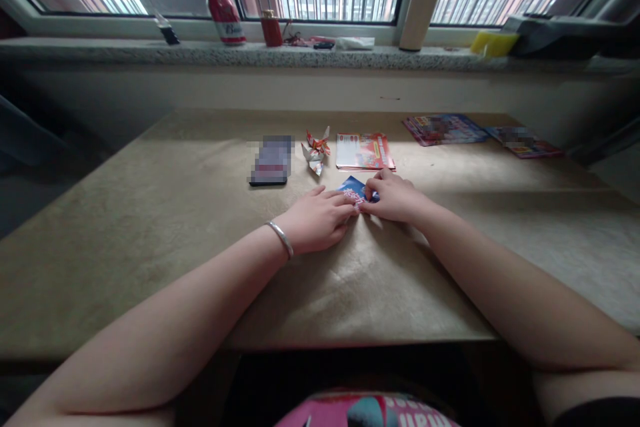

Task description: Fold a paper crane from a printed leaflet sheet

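Observation:
A small folded sheet of printed paper, blue with red and white print, lies on the table between my hands. My left hand, with a silver bangle on its wrist, rests over the paper's left side, its fingers stretched out flat. At the right side my right hand pinches the paper's edge between curled thumb and fingers. Both hands cover part of the sheet. Just beyond them are a folded paper figure with pointed tips and a stack of red-and-white printed sheets.
A phone lies left of the paper figure on the beige table. Colourful printed sheets and another printed pile lie at the back right. On the windowsill stand a red can and a red bottle.

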Available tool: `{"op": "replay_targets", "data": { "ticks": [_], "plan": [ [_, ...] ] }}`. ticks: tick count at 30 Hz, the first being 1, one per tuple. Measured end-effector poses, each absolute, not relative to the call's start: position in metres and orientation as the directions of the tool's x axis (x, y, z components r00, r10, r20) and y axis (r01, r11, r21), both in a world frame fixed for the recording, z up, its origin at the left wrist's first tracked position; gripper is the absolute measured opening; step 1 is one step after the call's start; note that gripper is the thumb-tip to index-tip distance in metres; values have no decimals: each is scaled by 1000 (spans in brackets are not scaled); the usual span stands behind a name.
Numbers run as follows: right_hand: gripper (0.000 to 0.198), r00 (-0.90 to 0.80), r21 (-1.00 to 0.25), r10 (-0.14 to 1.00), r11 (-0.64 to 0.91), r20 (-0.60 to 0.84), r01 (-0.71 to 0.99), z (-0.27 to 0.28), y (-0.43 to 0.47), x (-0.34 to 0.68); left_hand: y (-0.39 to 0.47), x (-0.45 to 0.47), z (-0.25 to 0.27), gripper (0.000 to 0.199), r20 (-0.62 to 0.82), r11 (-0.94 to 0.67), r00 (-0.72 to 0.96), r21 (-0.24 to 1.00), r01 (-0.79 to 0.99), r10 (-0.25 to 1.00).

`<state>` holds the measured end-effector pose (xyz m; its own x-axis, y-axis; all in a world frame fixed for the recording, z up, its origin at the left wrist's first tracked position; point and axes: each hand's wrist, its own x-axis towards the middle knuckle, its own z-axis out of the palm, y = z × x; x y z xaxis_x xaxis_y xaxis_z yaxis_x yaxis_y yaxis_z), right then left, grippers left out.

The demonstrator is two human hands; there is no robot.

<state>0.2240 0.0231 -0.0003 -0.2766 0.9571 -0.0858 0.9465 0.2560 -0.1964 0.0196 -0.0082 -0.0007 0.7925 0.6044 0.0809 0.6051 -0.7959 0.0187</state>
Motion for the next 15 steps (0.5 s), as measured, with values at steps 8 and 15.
{"op": "replay_targets", "data": {
  "ticks": [8,15],
  "plan": [
    [40,-290,-86,956,285,-47,955,2,13,223,-8,19,-2,40,76,-796,793,30,605,605],
    [47,-245,-96,960,234,-134,968,8,25,238,-9,19,0,39,60,-789,787,50,613,615]
  ]
}}
